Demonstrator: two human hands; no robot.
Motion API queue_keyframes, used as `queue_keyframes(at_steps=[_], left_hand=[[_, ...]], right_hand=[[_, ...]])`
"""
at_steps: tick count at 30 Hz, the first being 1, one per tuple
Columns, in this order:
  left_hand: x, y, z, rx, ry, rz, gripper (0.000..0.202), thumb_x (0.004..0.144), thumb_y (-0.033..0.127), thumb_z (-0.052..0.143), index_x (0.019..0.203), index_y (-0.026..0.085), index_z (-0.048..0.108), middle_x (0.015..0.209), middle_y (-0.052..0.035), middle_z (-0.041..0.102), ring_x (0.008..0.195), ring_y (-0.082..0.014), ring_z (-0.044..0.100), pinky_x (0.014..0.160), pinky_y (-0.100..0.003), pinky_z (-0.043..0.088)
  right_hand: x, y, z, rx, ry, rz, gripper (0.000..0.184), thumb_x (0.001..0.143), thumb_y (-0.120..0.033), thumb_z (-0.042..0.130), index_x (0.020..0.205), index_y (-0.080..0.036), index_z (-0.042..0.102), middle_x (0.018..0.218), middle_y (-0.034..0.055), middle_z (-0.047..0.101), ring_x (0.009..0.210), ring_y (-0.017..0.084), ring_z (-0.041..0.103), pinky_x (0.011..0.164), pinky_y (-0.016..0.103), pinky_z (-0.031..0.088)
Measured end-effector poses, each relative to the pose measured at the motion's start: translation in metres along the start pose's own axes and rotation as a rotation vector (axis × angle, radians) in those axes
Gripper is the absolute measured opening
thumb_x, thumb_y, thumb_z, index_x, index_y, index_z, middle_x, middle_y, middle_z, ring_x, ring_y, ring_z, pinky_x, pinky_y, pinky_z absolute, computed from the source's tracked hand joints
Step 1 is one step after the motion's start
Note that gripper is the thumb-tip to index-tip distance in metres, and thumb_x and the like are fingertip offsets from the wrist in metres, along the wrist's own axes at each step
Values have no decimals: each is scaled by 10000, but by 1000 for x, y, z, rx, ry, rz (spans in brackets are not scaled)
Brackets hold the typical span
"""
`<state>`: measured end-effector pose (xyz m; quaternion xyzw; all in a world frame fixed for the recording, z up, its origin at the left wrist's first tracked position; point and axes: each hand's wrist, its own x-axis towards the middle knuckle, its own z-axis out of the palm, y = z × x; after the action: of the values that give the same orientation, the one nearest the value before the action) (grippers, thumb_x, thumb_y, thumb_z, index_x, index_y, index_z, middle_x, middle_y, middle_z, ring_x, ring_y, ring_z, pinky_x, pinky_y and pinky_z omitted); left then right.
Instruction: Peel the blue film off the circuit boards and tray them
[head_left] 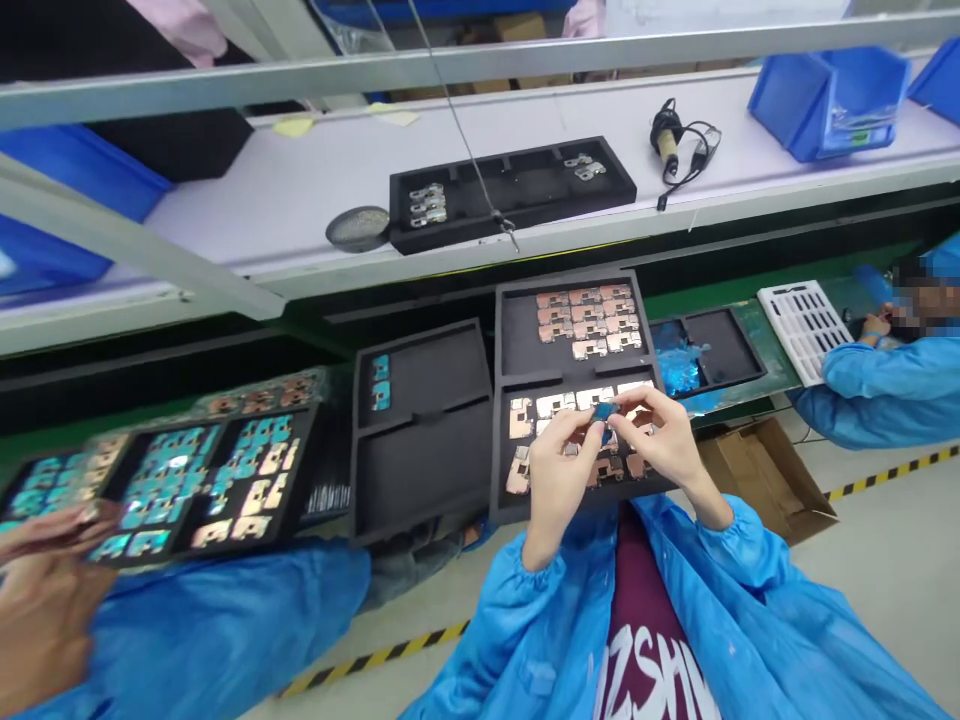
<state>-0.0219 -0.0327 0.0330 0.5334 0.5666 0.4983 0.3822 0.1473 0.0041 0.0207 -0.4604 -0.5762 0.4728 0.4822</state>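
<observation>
My left hand (559,472) and my right hand (664,435) meet over the near half of a black foam tray (504,400). Both pinch one small metal part with a blue film (602,412) between their fingertips. Under my hands the tray's near compartment holds several copper-coloured metal parts (519,418). The far compartment holds more of them in rows (589,320). Left of it lies a second black tray (427,420) with two blue-filmed parts (381,381) in its far left corner.
A co-worker's hand (45,590) and blue sleeve (210,630) are at the left by a tray of blue-filmed parts (195,480). Another person in blue (885,385) sits at the right near a white rack (802,325). A raised shelf carries a black tray (517,190), blue bins (832,100) and a corded tool (667,135). Peeled blue film (679,365) lies in a tray.
</observation>
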Motion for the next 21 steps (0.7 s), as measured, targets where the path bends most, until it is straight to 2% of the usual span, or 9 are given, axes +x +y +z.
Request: queue_keyframes(at_steps=[4, 8, 10, 13, 15, 17, 19, 21], left_hand=[[2, 1, 7, 98, 14, 80, 128, 1000, 282, 717, 953, 227, 823, 894, -24, 772, 830, -184, 705, 751, -291, 541], [4, -1, 20, 144, 63, 124, 177, 992, 306, 713, 874, 223, 816, 825, -22, 744, 773, -181, 669, 744, -305, 528], [4, -3, 27, 96, 30, 48, 171, 979, 331, 723, 897, 222, 826, 872, -37, 766, 828, -199, 700, 781, -315, 552], [7, -6, 34, -72, -88, -157, 219, 956, 394, 750, 1029, 217, 855, 1013, -65, 820, 954, -234, 758, 887, -348, 599], [9, -8, 34, -178, -139, -282, 299, 936, 439, 771, 1105, 211, 864, 1102, -86, 843, 1035, -264, 780, 974, -394, 612], [9, -9, 33, -232, -138, -347, 351, 903, 461, 811, 1137, 205, 867, 1167, -102, 850, 1111, -294, 783, 1050, -442, 603], [8, -8, 32, -247, -116, -359, 370, 877, 460, 847, 1143, 203, 869, 1201, -109, 849, 1170, -313, 775, 1111, -474, 582], [7, -6, 31, -263, -122, -355, 382, 872, 450, 864, 1167, 208, 867, 1240, -109, 844, 1223, -320, 763, 1157, -487, 559]], right_hand=[[-5, -1, -1, -85, 34, -50, 98, 952, -303, 765, 1002, -222, 784, 966, 45, 794, 823, 178, 748, 700, 268, 633], [-8, 8, -5, -109, 75, -62, 185, 1039, -370, 656, 978, -225, 753, 963, 52, 780, 837, 190, 738, 660, 269, 618], [-8, 15, -8, -112, 93, -23, 260, 1083, -416, 598, 959, -225, 723, 916, 41, 756, 750, 172, 710, 612, 263, 597], [-7, 23, -13, -172, 131, -44, 295, 1122, -405, 545, 943, -226, 696, 862, 29, 717, 714, 162, 690, 637, 271, 601], [-7, 26, -17, -244, 163, -133, 258, 1130, -366, 540, 1026, -227, 731, 962, 61, 742, 862, 192, 735, 713, 293, 626], [-8, 25, -20, -333, 172, -258, 233, 1128, -330, 555, 1166, -241, 767, 1110, 95, 762, 1040, 225, 744, 825, 338, 649], [-9, 24, -24, -426, 163, -375, 238, 1116, -289, 588, 1250, -273, 785, 1169, 98, 769, 1098, 240, 731, 911, 385, 650], [-10, 23, -27, -485, 168, -457, 239, 1092, -239, 636, 1252, -302, 802, 1155, 85, 778, 1087, 244, 722, 924, 406, 648]])
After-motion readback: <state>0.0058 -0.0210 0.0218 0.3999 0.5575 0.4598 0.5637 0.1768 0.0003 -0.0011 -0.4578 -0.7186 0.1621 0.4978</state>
